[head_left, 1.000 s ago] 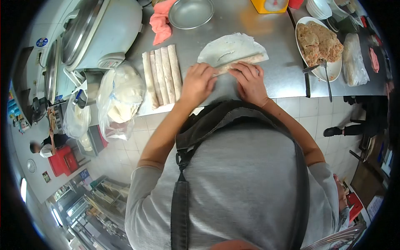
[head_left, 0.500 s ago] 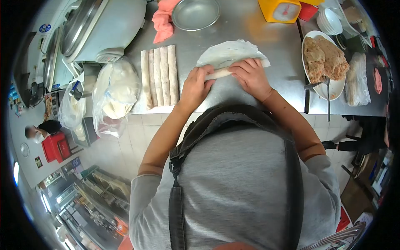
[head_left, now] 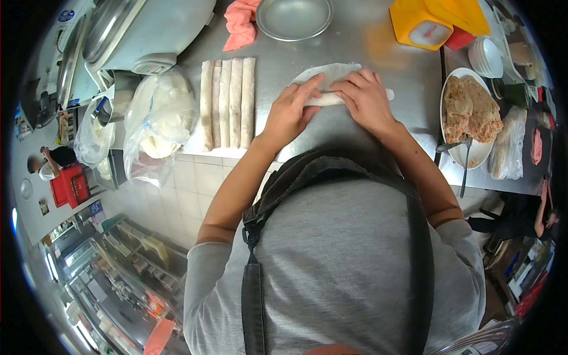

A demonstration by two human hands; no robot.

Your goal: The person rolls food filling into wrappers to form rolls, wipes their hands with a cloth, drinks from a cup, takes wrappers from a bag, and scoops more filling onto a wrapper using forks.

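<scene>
White roll (head_left: pixel 326 100), partly hidden beneath right hand (head_left: pixel 368 102)

The metal bench (head_left: pixel 349 45) supports five pale rolls (head_left: pixel 229 103) in parallel, a round metal pan (head_left: pixel 294 18) and a pink cloth (head_left: pixel 240 25).

White sheet (head_left: pixel 332 72) rolled up further — less lies flat.
</scene>
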